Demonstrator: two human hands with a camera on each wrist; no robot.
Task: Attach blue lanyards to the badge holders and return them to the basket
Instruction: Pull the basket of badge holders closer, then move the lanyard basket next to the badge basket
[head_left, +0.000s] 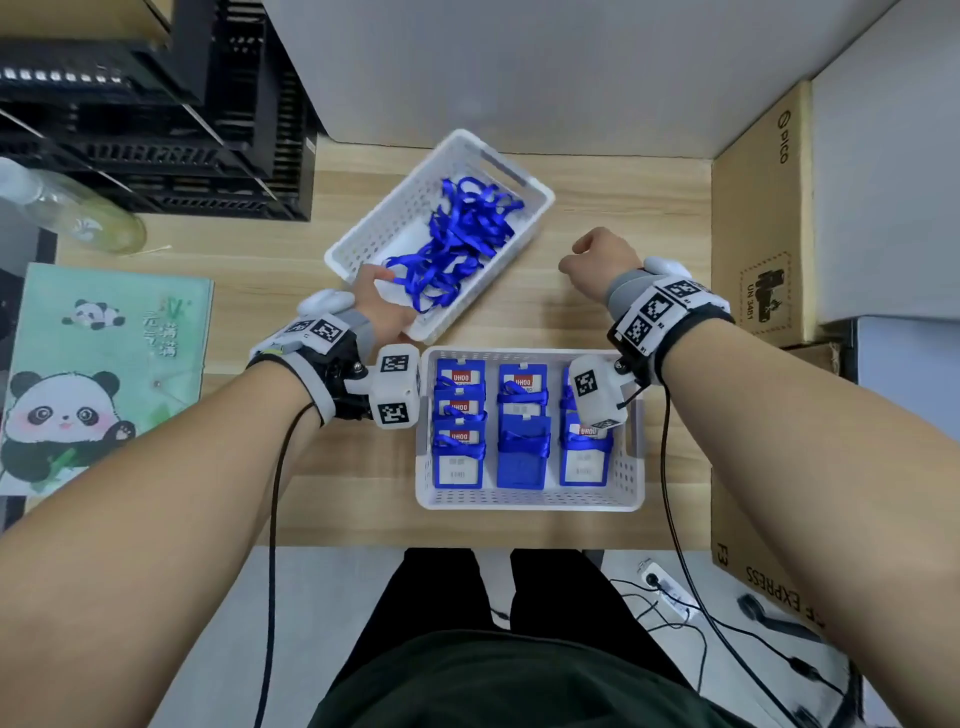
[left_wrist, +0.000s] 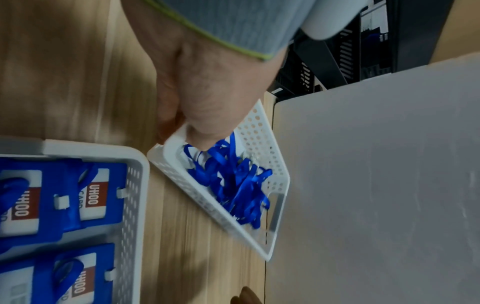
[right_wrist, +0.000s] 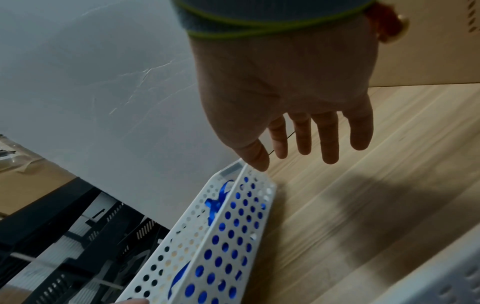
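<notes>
The left hand (head_left: 382, 306) grips the near corner rim of the far white basket (head_left: 395, 208), thumb inside by the tangled blue lanyards (head_left: 457, 244); how many lanyards there are cannot be told. The right hand (head_left: 602, 260) hovers over the bench (head_left: 623, 208) just right of that basket, fingers relaxed and hanging apart, holding nothing. Two white baskets sit on the bench. The near basket (head_left: 530, 501) holds blue badge holders (head_left: 522, 452) in three columns, lanyards already looped on them; about seven show, some hidden under the wrist cameras.
</notes>
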